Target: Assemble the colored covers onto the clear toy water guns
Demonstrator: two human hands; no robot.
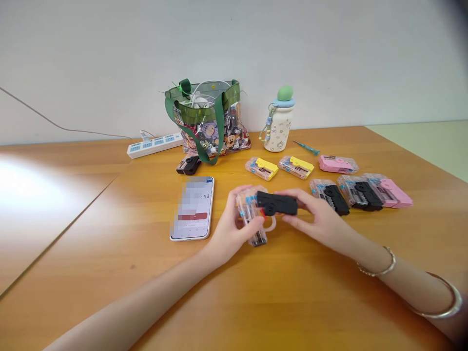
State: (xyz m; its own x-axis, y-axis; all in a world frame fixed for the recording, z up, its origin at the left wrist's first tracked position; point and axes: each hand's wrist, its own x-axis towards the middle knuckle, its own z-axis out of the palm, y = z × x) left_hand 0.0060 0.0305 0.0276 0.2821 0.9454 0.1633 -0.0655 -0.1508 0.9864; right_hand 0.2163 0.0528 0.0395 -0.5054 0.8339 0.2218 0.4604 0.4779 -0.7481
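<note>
Both my hands are on a toy gun with a clear plastic body, a black upper part and a red piece near the trigger loop. My left hand is closed around the clear grip, its thumb near the red piece. The fingers of my right hand pinch the far end of the black part. Right of my hands lie similar folded clear toys with black parts and pink parts. Behind my hands rest two with yellow parts.
A phone lies left of my hands, with another black-and-clear folded toy behind it. Along the wall are a power strip, a clear bag with green straps, a white bottle and a small teal screwdriver.
</note>
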